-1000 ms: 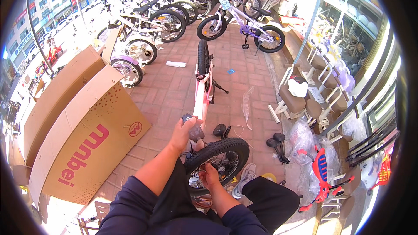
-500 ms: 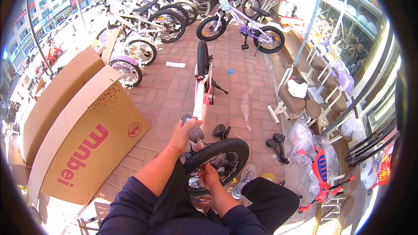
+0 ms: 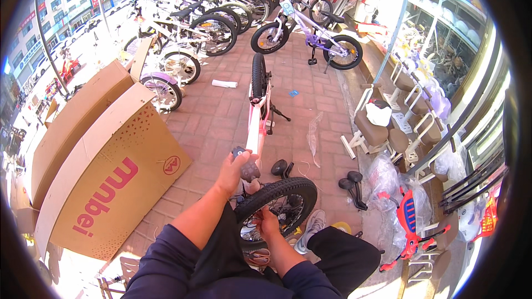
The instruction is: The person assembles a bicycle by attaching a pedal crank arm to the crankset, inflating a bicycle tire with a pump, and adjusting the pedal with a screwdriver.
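A pink-and-white bicycle (image 3: 256,125) stretches away from me, its rear wheel (image 3: 259,75) at the far end. My left hand (image 3: 231,171) is closed on a dark, speckled part (image 3: 249,172) at the near end of its frame; the exact kind of part is unclear. Close to my legs, the front wheel (image 3: 308,199) with its black tyre is tilted. My right hand (image 3: 269,224) reaches among its spokes near the hub, fingers curled. What those fingertips pinch, if anything, is hidden.
Large cardboard boxes (image 3: 119,182) stand at left. Two black saddle-like parts (image 3: 353,188) lie right of the wheel, near plastic wrap (image 3: 383,174) and a red-and-blue toy-like item (image 3: 409,221). Brown-seated frames (image 3: 372,127) line the right. A purple bicycle (image 3: 310,30) and several others stand behind.
Hardly anything differs. My right hand's fingers have shifted slightly at the hub; my left hand keeps its grip in the same place.
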The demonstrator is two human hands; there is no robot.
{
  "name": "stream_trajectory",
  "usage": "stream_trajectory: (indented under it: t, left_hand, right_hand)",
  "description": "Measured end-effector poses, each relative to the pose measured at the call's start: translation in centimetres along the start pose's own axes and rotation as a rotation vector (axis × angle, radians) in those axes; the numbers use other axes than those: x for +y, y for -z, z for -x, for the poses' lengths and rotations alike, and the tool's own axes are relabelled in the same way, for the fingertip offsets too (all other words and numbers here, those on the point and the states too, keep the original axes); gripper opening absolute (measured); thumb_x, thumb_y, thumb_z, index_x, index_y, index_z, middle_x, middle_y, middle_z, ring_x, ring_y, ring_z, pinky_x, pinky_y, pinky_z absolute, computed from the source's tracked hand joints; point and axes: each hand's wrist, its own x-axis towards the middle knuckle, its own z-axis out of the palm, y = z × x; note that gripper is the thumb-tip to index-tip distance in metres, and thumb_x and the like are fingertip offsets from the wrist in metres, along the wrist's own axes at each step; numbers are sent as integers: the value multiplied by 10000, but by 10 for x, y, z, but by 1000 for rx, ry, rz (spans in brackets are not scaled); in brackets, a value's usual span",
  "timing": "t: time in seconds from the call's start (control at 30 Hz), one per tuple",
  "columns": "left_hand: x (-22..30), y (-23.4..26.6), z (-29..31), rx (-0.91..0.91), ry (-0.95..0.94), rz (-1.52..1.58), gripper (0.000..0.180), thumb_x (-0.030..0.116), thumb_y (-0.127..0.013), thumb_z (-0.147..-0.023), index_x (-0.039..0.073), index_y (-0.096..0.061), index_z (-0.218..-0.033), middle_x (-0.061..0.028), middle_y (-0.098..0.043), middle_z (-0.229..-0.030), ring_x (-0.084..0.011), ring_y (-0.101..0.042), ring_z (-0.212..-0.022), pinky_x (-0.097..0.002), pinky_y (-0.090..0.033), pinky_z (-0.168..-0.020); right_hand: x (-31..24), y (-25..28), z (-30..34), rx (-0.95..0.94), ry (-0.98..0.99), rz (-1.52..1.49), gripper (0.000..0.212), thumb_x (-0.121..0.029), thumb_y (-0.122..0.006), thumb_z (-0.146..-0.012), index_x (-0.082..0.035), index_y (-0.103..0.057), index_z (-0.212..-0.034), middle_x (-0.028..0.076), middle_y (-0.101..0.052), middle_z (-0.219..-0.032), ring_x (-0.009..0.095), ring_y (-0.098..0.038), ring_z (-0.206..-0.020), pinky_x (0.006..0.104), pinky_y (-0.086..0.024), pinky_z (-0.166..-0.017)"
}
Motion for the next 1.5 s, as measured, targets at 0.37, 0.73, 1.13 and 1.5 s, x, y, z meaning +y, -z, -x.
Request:
stream_trajectory:
  t: [0.37, 0.73, 1.13, 1.5]
  left_hand:
    - [-8, 6, -1, -7, -13, 21, 401, 315, -629, -955, 8, -569, -1206, -137, -694, -1090, -191, -656, -1002, -339, -570, -820]
    - [-6, 8, -6, 15, -54, 20, 443, 381, -654, -941, 18, -590, -1187, -126, -704, -1054, -183, -667, -963, -318, -541, -826]
    - [-1, -1, -4, -14, -94, -66, 509, 434, -613, -951, -8, -580, -1202, -134, -702, -1075, -190, -647, -1011, -321, -526, -833]
    - [1, 25, -12, -107, -39, -12, 487, 455, -530, -992, 41, -563, -1246, -130, -689, -1163, -232, -624, -1116, -370, -472, -936]
  right_hand:
    - [-136, -66, 92, 113, 1233, 1863, 510, -167, -619, -838, -133, -572, -1345, 136, -577, -1268, 319, -519, -1241, 541, -354, -1069]
    - [-216, -46, 128, -579, 434, 2191, 422, -92, -705, -754, -93, -523, -1134, 162, -640, -990, 387, -638, -983, 482, -502, -824]
    - [-367, 34, 277, 169, 799, 1954, 535, -148, -833, -610, -55, -648, -1104, 132, -681, -988, 357, -656, -942, 417, -520, -860]
    - [-336, 115, 380, 1182, 504, 1517, 601, -322, -869, -627, 31, -636, -1053, 221, -703, -921, 371, -692, -888, 424, -524, -817]
